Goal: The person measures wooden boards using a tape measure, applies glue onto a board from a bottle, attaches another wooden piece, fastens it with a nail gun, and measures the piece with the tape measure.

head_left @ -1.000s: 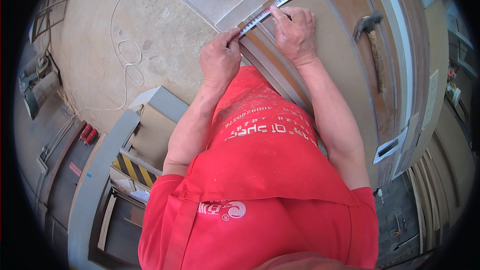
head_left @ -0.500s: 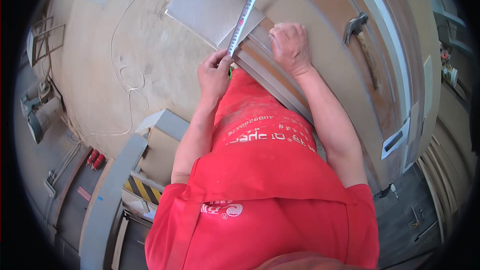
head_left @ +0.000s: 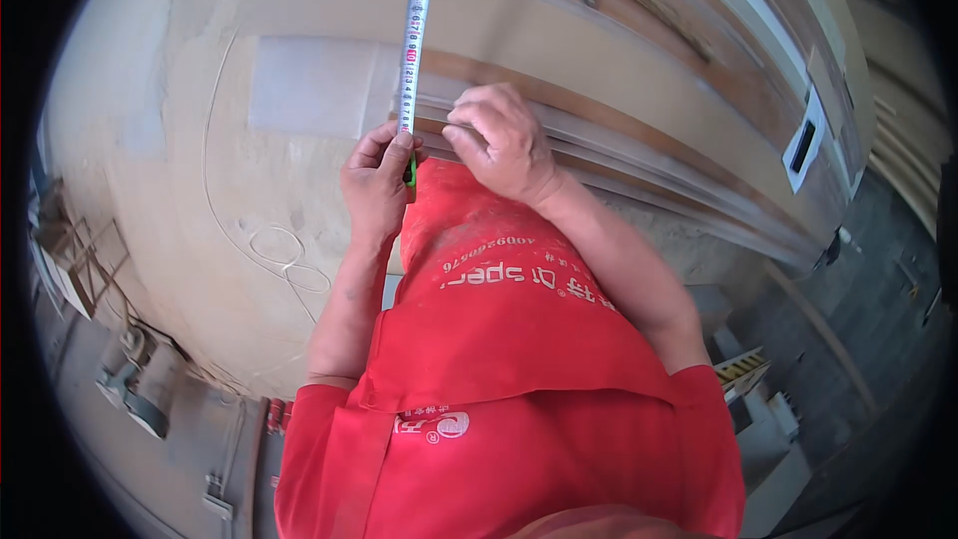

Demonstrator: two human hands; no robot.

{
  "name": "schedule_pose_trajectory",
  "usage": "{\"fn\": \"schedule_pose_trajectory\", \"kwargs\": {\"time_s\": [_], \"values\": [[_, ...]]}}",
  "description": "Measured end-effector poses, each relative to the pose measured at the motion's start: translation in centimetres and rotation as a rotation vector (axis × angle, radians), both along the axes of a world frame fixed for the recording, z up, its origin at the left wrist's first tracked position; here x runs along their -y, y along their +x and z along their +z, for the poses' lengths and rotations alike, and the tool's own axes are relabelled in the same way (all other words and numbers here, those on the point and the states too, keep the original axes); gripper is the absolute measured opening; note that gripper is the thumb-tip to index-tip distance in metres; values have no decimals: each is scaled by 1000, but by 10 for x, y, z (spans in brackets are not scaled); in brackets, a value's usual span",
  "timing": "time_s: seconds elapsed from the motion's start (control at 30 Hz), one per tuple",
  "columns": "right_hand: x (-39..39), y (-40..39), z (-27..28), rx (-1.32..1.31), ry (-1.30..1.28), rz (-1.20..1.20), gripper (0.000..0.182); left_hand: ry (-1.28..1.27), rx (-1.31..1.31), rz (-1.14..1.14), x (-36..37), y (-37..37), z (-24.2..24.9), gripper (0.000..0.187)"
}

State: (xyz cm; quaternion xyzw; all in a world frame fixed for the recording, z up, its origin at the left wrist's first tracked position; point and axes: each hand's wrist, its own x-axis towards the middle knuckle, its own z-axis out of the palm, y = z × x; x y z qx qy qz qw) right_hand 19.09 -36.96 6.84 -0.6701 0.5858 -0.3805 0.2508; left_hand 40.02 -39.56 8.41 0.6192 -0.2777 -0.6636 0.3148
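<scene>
My left hand [head_left: 376, 180] is closed around a tape measure [head_left: 410, 60]. Its numbered blade sticks out away from me, with the dark end hook at the far tip, and a bit of the green case shows under my fingers. To the right of the blade, my right hand [head_left: 502, 145] hovers with its fingers curled in; whether anything is inside them is hidden. Beneath and beyond both hands lie long brown and whitish strips [head_left: 639, 175], with a pale translucent sheet [head_left: 309, 85] at their left.
A claw hammer [head_left: 654, 5] rests on the panels at the upper right. A white card with a black bar [head_left: 801, 145] lies near the right edge. A thin cord [head_left: 212, 160] loops over the floor at left, beyond which stands a machine [head_left: 140, 389].
My view and body have turned, so the panels and hammer now lie at a different angle. The tape has swung more upright, and my right fist has loosened somewhat and come closer to me.
</scene>
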Motion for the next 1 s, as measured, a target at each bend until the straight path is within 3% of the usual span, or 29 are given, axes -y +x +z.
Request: {"fn": "schedule_pose_trajectory", "kwargs": {"time_s": [0.03, 0.13, 0.17, 0.4, 0.43, 0.53, 0.67, 0.8, 0.83, 1.0], "values": [[-18, -4, 5, 120, 80, -28, 27, 11, -14, -60, -6, -12, 4, 19], [-78, -27, 14, 865, 564, -107, 43, -55, -31, -212, -38, -67, 24, 16], [-96, -47, 17, 988, 641, -20, 62, -81, -25, -264, -52, -88, 32, 16], [-267, -143, 11, 1393, 228, -69, 61, -282, -115, -662, -183, -220, 23, 16], [-297, -158, 2, 1467, 215, -99, 59, -210, -54, -773, -202, -244, 35, 15], [-389, -201, 13, 1311, 118, -321, 59, -254, -240, -958, -268, -303, 24, 12], [-499, -243, 18, 1421, 8, -506, 58, -244, -375, -1249, -350, -387, 36, 10], [-578, -275, 26, 1404, -25, -846, 40, -194, -485, -1405, -413, -458, 25, 9], [-596, -279, 18, 1316, 8, -1004, 29, -192, -504, -1441, -429, -476, 21, 8], [-693, -313, -30, 1131, 286, -1357, 26, -99, -530, -1558, -507, -575, 0, 10]]}}
